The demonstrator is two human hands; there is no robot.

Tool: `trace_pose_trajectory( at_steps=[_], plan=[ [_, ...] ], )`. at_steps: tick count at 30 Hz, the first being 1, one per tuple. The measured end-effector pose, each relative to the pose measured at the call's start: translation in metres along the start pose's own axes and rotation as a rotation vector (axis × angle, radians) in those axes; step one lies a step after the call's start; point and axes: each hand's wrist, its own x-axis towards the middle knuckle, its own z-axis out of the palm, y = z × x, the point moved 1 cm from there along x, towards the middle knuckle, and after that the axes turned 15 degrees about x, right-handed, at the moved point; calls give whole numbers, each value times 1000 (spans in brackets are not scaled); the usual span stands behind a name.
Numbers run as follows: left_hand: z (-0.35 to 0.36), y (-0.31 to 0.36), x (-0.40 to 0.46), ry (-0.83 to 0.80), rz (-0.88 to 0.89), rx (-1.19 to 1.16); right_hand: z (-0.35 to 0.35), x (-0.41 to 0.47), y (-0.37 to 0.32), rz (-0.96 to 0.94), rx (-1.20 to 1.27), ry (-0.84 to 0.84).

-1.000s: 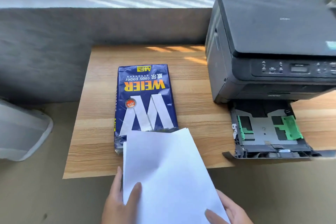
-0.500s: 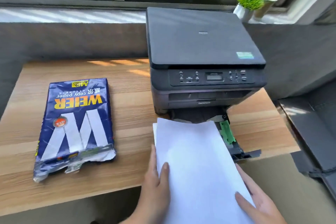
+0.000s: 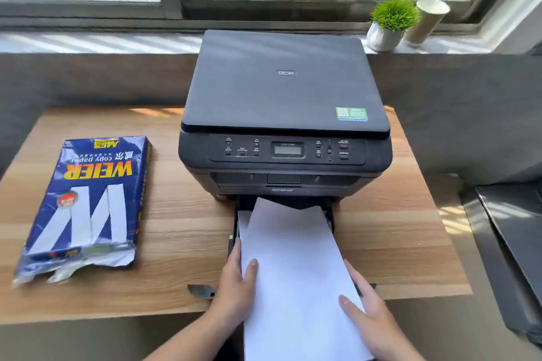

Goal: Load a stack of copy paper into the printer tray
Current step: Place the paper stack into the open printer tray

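Note:
A white stack of copy paper (image 3: 293,267) lies over the pulled-out printer tray (image 3: 234,239), its far edge reaching under the front of the black printer (image 3: 284,102). My left hand (image 3: 234,287) grips the stack's left edge, thumb on top. My right hand (image 3: 366,311) holds the right edge, thumb on top too. The stack sits slightly skewed, and a second white sheet edge shows at its far left corner. Most of the tray is hidden beneath the paper.
The torn blue paper ream wrapper (image 3: 88,205) lies on the left of the wooden table (image 3: 181,231). A small potted plant (image 3: 390,23) and a paper cup (image 3: 428,20) stand on the windowsill. A dark object (image 3: 513,231) sits at the right.
Both hands carried the paper stack from beside the wrapper rightwards to the printer, then forward, so its far end now lies over the tray under the printer front.

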Motion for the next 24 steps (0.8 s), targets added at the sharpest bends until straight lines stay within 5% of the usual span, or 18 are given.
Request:
trace_pose_trajectory(
  at_steps=[12, 20, 24],
  plan=[
    [3, -1, 25, 5, -47, -95, 1, 27, -11, 12, -29, 45],
    [10, -3, 30, -143, -48, -68, -12, 26, -12, 4, -20, 94],
    [9, 0, 35, -70, -94, -136, -3, 35, -14, 16, -16, 126]
  ],
)
